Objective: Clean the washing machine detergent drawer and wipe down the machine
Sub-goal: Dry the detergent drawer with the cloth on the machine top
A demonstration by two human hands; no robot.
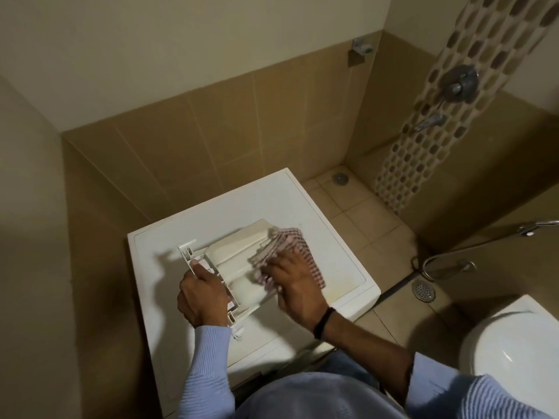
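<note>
From my remote seat I see the detergent drawer lying on the flat top of the washing machine, angled across it. The left hand grips the drawer's near end, fingers curled round its edge, thumb on top. The right hand presses a checked cloth onto the drawer's far half. Its fingers are blurred, so I cannot tell if they are spread or bunched. A dark band circles that wrist. To the right are a toilet and a floor drain.
</note>
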